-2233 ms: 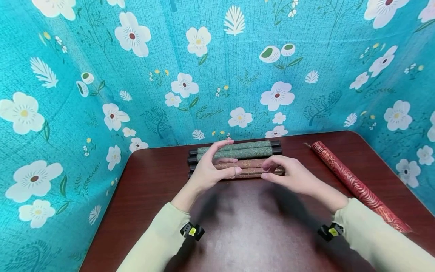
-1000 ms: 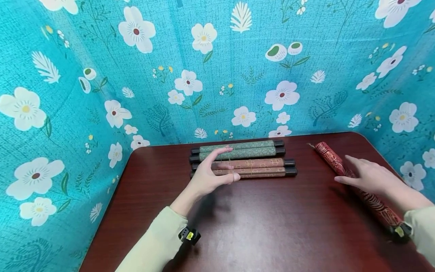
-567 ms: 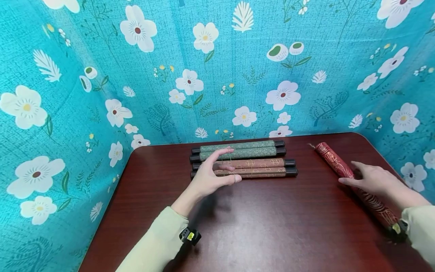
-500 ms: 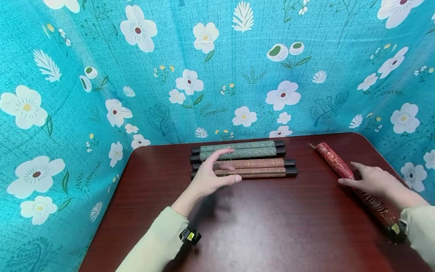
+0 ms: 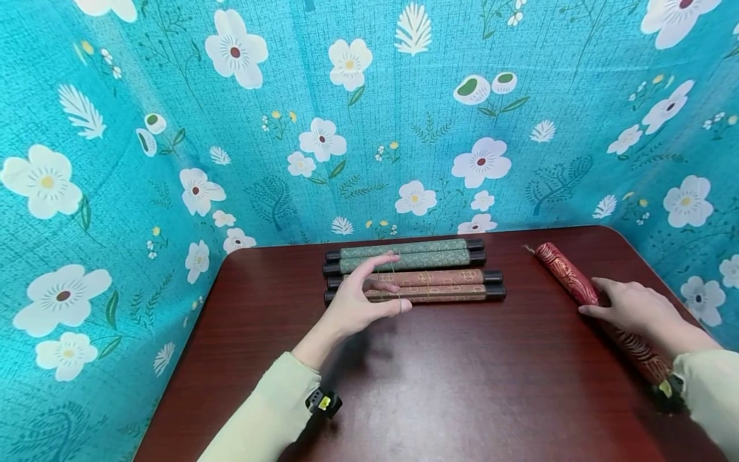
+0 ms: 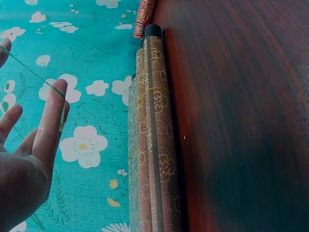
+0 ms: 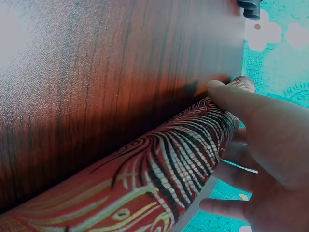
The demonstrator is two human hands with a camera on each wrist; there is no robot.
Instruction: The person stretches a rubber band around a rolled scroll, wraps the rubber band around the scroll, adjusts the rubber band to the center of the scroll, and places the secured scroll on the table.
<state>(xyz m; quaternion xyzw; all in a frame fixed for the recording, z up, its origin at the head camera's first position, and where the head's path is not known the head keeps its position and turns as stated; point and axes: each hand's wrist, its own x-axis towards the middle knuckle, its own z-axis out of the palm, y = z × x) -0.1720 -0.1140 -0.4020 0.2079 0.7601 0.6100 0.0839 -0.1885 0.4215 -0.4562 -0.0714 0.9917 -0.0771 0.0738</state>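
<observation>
My left hand (image 5: 355, 301) hovers over the scrolls, thumb and fingers spread apart. A thin green elastic band (image 6: 29, 69) is stretched between its fingertips. Below and behind that hand lie two brown scrolls (image 5: 447, 292) with gold flower patterns and black end knobs, and two green scrolls (image 5: 421, 258) behind them. At the right of the table, my right hand (image 5: 637, 311) grips a long red roll (image 5: 562, 269) with a swirling pattern. Its thumb lies along the near side; the other fingers reach over the far side, as the right wrist view shows.
The dark red-brown wooden table (image 5: 462, 385) has rounded back corners. Blue floral cloth (image 5: 369, 160) hangs behind it and along both sides. A short string (image 5: 528, 248) sticks out of the red roll's far end.
My right hand has left the brown scrolls, moved right to the red roll and settled around it. My left hand has stayed nearly in place, the band still across its fingers.
</observation>
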